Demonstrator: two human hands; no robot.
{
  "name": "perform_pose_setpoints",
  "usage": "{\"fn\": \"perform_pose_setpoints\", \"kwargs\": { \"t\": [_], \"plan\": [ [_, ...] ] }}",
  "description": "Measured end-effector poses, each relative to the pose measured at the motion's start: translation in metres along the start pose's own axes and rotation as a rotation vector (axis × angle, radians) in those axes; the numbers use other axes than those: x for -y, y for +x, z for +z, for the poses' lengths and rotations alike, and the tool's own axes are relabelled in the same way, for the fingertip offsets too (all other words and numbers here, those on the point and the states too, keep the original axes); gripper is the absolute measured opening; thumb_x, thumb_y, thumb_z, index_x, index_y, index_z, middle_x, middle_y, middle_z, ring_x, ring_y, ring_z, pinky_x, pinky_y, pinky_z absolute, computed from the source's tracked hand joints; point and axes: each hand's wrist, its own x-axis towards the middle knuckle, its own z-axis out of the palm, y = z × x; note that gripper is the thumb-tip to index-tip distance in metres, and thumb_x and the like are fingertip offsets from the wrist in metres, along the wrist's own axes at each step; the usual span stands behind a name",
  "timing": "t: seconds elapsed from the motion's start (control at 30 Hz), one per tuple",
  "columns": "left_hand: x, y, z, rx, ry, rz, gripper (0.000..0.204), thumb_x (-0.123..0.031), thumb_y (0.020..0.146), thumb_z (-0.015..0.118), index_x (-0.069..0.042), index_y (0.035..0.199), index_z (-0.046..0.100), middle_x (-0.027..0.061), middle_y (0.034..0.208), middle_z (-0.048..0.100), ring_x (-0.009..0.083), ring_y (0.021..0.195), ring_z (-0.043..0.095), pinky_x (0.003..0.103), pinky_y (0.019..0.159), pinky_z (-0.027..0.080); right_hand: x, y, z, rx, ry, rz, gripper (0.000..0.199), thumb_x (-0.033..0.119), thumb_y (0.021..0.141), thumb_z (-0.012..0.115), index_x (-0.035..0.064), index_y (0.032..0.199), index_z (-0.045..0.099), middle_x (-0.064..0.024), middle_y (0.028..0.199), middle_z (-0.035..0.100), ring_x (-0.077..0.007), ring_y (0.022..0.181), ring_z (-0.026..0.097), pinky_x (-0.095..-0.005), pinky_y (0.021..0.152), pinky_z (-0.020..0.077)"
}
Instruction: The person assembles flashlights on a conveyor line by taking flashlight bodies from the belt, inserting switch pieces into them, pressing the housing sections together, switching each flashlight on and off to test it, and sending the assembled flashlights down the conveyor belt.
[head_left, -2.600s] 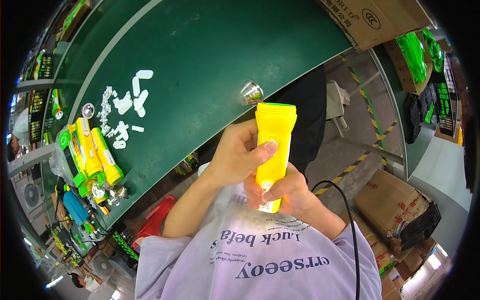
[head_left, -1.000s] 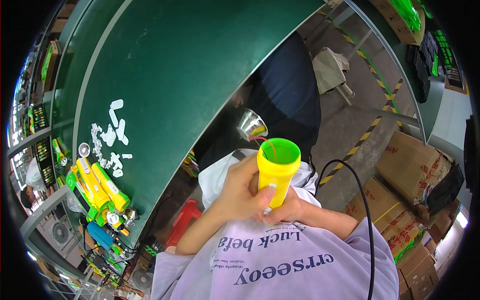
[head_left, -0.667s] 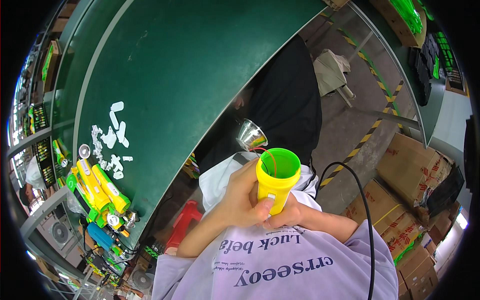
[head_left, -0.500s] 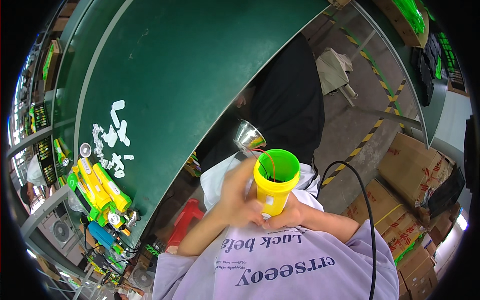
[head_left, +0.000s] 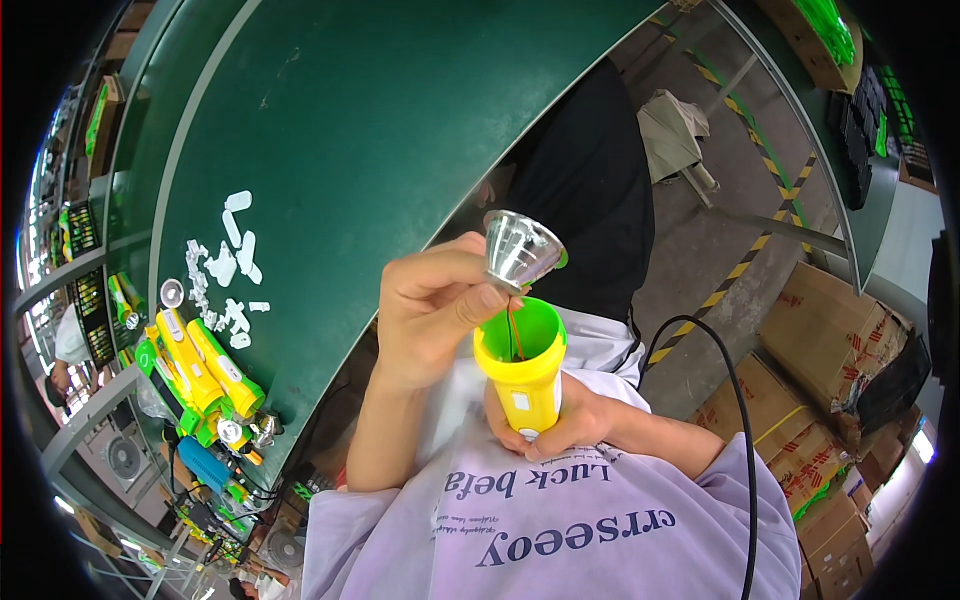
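Observation:
My right hand (head_left: 560, 420) wraps round a yellow flashlight body (head_left: 528, 395), which is held upright over my lap with its green-lined mouth facing up. In my left hand (head_left: 432, 305) a silver cone-shaped reflector (head_left: 520, 252) is pinched between thumb and fingers, just above that mouth. A thin red wire (head_left: 516, 335) runs from beneath the reflector down into the body. The reflector is tilted and apart from the body's rim. My fingertips behind the reflector are partly hidden.
On the green table (head_left: 400, 120) at the left lie several yellow-and-green flashlights (head_left: 195, 370) and small white plastic parts (head_left: 238, 240). A black cable (head_left: 735, 400) curves past my right arm. Cardboard boxes (head_left: 820, 330) are stacked at the right.
My left hand has risen from beside the flashlight body and taken hold of the reflector, which was hanging by its wires. The body has shifted slightly left and down.

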Motion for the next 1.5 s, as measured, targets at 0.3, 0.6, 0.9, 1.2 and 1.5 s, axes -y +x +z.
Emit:
{"fn": "perform_pose_setpoints", "kwargs": {
  "t": [0.3,0.6,0.9,1.2,1.5],
  "plan": [
    [0.009,-0.016,0.007,-0.073,0.084,-0.229,0.058,-0.048,0.102,0.046,0.007,0.114,0.063,0.0097,0.101,0.07,0.0127,0.088,0.066,0.026,0.078,0.051,0.002,0.002,0.002,-0.101,0.256,-0.038,0.035,-0.001,0.053,0.066,0.0039,0.085,0.053,-0.0073,0.069,0.057,-0.016,0.06,0.052,-0.0296,0.057,0.0439],
    [0.014,-0.034,0.014,-0.064,-0.004,-0.141,0.064,-0.045,0.094,0.064,0.01,0.124,0.057,0.0134,0.106,0.069,0.0162,0.095,0.067,0.029,0.084,0.054,0.006,0.002,0.005,-0.111,0.009,-0.062,0.024,-0.001,0.057,0.064,0.0045,0.078,0.054,-0.0049,0.069,0.057,-0.0147,0.061,0.052,-0.0271,0.058,0.0421],
    [0.015,-0.037,0.009,-0.085,0.048,-0.18,0.079,-0.06,0.09,0.059,0.012,0.121,0.058,0.0165,0.107,0.069,0.0195,0.095,0.067,0.032,0.084,0.054,0.001,-0.001,0.003,-0.168,-0.086,-0.004,0.026,-0.004,0.057,0.064,0.0053,0.079,0.054,-0.0031,0.071,0.057,-0.014,0.063,0.053,-0.0278,0.062,0.0447],
    [0.024,-0.026,0.016,-0.209,0.07,-0.38,0.05,-0.041,0.101,0.052,0.005,0.12,0.061,0.0077,0.103,0.069,0.0109,0.091,0.062,0.025,0.081,0.049,0.0,0.006,0.002,-0.18,0.411,0.007,0.049,-0.002,0.052,0.061,0.0064,0.098,0.048,-0.0093,0.07,0.054,-0.0209,0.06,0.053,-0.0344,0.059,0.0463],
    [0.018,-0.026,0.014,-0.08,0.107,-0.53,0.039,-0.024,0.098,0.052,0.004,0.126,0.053,0.0164,0.107,0.069,0.0194,0.092,0.069,0.029,0.079,0.056,0.009,0.013,0.0,-0.193,0.373,0.049,0.042,0.008,0.057,0.064,0.0035,0.097,0.054,-0.0113,0.077,0.058,-0.0251,0.068,0.062,-0.0369,0.067,0.0504]
  ]
}}
